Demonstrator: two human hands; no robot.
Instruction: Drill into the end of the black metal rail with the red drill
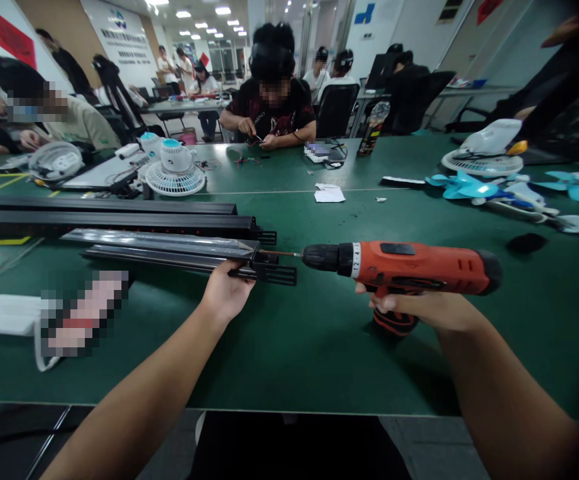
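Note:
My right hand (pixel 419 310) is wrapped round the handle of an orange and black cordless drill (pixel 419 267), which points left. A long thin bit (pixel 287 253) runs from its chuck to the near end of a dark metal profile (pixel 169 243); whether the tip sits inside the profile I cannot tell. My left hand (pixel 227 290) grips that profile close to its end, the fingers partly hidden beneath it. A slotted black bracket (pixel 277 274) sticks out at this end, just beyond my left fingers.
Longer black profiles (pixel 119 222) lie behind. White fan parts (pixel 174 175) stand at the back left, and blue fan blades (pixel 462 187) at the right. Paper scraps (pixel 329 193) rest mid-table. Across the green table (pixel 314 360) sits a person (pixel 274 87) handling something small. A bottle (pixel 373 130) stands nearby.

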